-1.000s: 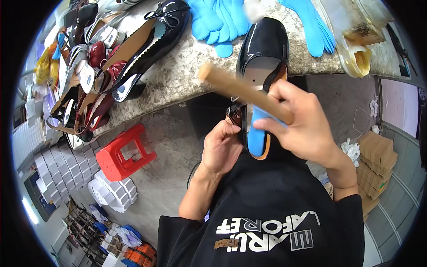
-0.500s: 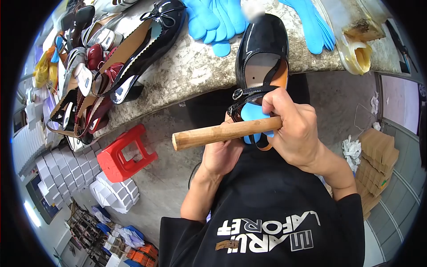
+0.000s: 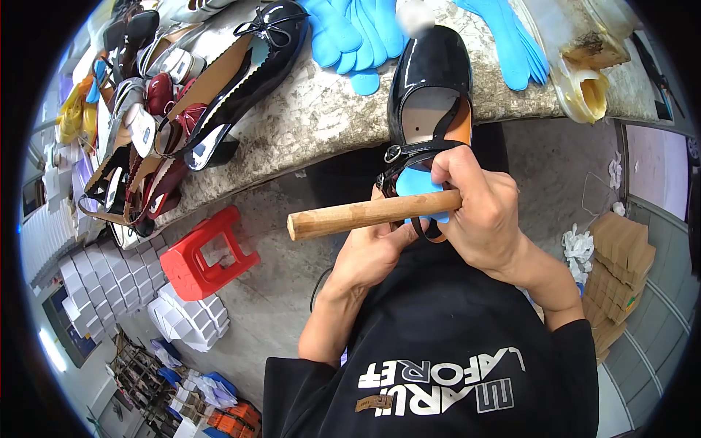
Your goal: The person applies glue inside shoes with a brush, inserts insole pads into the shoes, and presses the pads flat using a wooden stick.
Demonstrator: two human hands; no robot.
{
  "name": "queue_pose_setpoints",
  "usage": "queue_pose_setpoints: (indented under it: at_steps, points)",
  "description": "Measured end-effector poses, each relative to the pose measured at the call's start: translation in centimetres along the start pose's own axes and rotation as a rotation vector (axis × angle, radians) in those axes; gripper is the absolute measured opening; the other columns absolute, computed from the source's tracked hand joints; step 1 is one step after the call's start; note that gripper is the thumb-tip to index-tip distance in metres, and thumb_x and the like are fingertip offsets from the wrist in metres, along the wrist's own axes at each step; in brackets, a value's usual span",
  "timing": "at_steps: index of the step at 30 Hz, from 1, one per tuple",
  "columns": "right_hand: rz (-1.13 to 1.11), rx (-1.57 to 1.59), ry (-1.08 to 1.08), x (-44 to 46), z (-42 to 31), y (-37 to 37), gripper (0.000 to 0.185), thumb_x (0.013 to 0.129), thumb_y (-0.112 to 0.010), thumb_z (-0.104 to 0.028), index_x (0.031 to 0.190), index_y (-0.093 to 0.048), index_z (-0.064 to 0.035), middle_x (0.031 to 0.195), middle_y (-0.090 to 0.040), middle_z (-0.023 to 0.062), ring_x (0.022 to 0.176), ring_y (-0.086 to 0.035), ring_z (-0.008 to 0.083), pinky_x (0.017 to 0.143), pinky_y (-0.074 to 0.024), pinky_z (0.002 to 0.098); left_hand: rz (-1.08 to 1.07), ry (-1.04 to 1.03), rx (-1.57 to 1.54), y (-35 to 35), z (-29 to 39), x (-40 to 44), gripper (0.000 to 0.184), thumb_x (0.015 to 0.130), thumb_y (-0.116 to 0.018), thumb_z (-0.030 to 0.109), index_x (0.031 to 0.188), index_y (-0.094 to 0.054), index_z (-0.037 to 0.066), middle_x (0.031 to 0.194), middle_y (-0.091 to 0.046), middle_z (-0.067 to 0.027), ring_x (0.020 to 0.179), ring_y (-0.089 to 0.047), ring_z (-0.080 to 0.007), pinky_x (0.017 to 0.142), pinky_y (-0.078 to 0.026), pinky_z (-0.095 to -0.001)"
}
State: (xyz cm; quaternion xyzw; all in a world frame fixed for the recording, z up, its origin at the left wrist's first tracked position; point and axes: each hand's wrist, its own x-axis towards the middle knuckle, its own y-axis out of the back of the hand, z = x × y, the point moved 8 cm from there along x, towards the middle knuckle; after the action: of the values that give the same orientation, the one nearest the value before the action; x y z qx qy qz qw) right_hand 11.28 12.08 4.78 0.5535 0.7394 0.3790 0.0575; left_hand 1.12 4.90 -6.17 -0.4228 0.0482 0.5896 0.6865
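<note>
A black patent shoe (image 3: 429, 62) with a buckled ankle strap points away from me, its toe over the table edge. At its heel end lies a light blue insole piece (image 3: 415, 182). My right hand (image 3: 482, 212) is closed round a thick wooden stick (image 3: 365, 216), which points left across the heel; its thumb and fingers are also against the blue piece and strap. My left hand (image 3: 372, 254) grips the heel end of the shoe from below left, its fingers partly hidden behind the stick and the shoe.
The worn table (image 3: 321, 120) bears stacks of blue insoles (image 3: 358, 36), more blue insoles (image 3: 515, 51) and a glue-stained container (image 3: 588, 95) at right. Assorted shoes (image 3: 157, 109) are heaped at left. A red stool (image 3: 208, 255) and cardboard stacks (image 3: 617, 270) stand on the floor.
My left hand has shifted slightly, its thumb now showing below the stick near the strap. The stick's free end has moved a little right and up. The shoe stays nearly in place.
</note>
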Motion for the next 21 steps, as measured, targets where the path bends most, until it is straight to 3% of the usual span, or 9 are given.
queue_pose_setpoints:
  at_steps: [3, 7, 9, 12, 15, 17, 18, 19, 21]
  points:
    - [0.002, 0.003, 0.003, 0.2, -0.2, 0.0, 0.036, 0.061, -0.070, 0.009, 0.088, -0.049, -0.0035, 0.062, -0.056, 0.0081, 0.054, -0.063, 0.0262, 0.047, -0.0461, 0.0350, 0.036, 0.014, 0.150, 0.3, 0.0, 0.1, 0.037, 0.091, -0.062, 0.002, 0.122, -0.044, 0.004, 0.112, -0.055, -0.0045, 0.108, -0.052, -0.0128, 0.093, -0.044, -0.0284]
    - [-0.017, -0.034, -0.006, -0.2, 0.0, -0.1, 0.034, 0.063, -0.071, 0.005, 0.089, -0.051, -0.0020, 0.064, -0.056, 0.0088, 0.056, -0.063, 0.0247, 0.046, -0.0453, 0.0340, 0.019, -0.013, 0.160, 0.0, 0.0, 0.2, 0.038, 0.091, -0.061, 0.002, 0.125, -0.044, 0.003, 0.112, -0.055, -0.0056, 0.108, -0.052, -0.0128, 0.092, -0.045, -0.0288]
    - [0.044, -0.197, 0.108, -0.5, -0.8, 0.3, 0.040, 0.060, -0.077, 0.003, 0.091, -0.054, -0.0013, 0.068, -0.058, 0.0094, 0.056, -0.062, 0.0232, 0.050, -0.0458, 0.0299, 0.017, 0.001, 0.053, -0.3, 0.2, 0.1, 0.039, 0.092, -0.059, 0.000, 0.128, -0.045, 0.002, 0.115, -0.054, -0.0061, 0.109, -0.051, -0.0132, 0.093, -0.045, -0.0302]
    - [0.186, -0.202, 0.222, -2.1, -2.8, 3.0, 0.045, 0.068, -0.083, -0.004, 0.104, -0.057, 0.0038, 0.098, -0.060, 0.0142, 0.061, -0.054, 0.0154, 0.048, -0.0432, 0.0295, 0.012, -0.157, 0.129, -0.9, 1.7, -0.3, 0.027, 0.092, -0.062, 0.006, 0.117, -0.056, -0.003, 0.107, -0.065, -0.0086, 0.096, -0.064, -0.0159, 0.084, -0.052, -0.0304]
    - [0.075, -0.129, 0.116, -0.6, -1.9, 4.1, 0.062, 0.068, -0.083, -0.006, 0.122, -0.054, 0.0032, 0.108, -0.059, 0.0146, 0.072, -0.054, 0.0180, 0.059, -0.0463, 0.0295, 0.041, -0.047, 0.105, -1.0, 1.9, -0.3, 0.033, 0.091, -0.065, 0.009, 0.120, -0.055, -0.003, 0.107, -0.065, -0.0052, 0.096, -0.062, -0.0130, 0.084, -0.051, -0.0292]
    - [-0.016, -0.102, 0.037, 1.5, -0.7, 3.6, 0.071, 0.068, -0.082, -0.006, 0.131, -0.050, 0.0006, 0.111, -0.059, 0.0142, 0.080, -0.056, 0.0216, 0.067, -0.0484, 0.0314, -0.076, -0.072, 0.104, -1.8, 2.4, 0.1, 0.036, 0.092, -0.065, 0.010, 0.123, -0.054, -0.003, 0.106, -0.064, -0.0035, 0.092, -0.059, -0.0112, 0.080, -0.049, -0.0275]
    - [-0.060, -0.091, 0.005, 2.4, -0.2, 3.3, 0.074, 0.068, -0.080, -0.005, 0.135, -0.049, -0.0018, 0.111, -0.059, 0.0138, 0.086, -0.057, 0.0244, 0.071, -0.0494, 0.0334, 0.022, -0.064, 0.057, -1.4, 2.0, -0.1, 0.038, 0.092, -0.066, 0.012, 0.125, -0.054, -0.003, 0.105, -0.063, -0.0027, 0.088, -0.057, -0.0101, 0.078, -0.046, -0.0259]
    - [-0.121, -0.027, -0.070, 2.9, 0.3, 2.5, 0.077, 0.067, -0.077, -0.004, 0.138, -0.047, -0.0052, 0.110, -0.060, 0.0133, 0.090, -0.058, 0.0267, 0.074, -0.0500, 0.0354, -0.006, -0.052, 0.038, -1.2, 1.7, 0.0, 0.036, 0.091, -0.067, 0.012, 0.122, -0.055, -0.003, 0.105, -0.062, -0.0020, 0.090, -0.056, -0.0087, 0.078, -0.045, -0.0252]
    - [-0.143, 0.050, -0.152, 3.4, 1.0, 1.9, 0.078, 0.066, -0.072, 0.001, 0.139, -0.046, -0.0105, 0.100, -0.062, 0.0119, 0.086, -0.060, 0.0254, 0.073, -0.0502, 0.0363, -0.054, -0.017, 0.072, -1.1, 1.4, 0.0, 0.037, 0.093, -0.062, 0.006, 0.127, -0.051, -0.002, 0.113, -0.056, -0.0042, 0.106, -0.053, -0.0140, 0.098, -0.042, -0.0294]
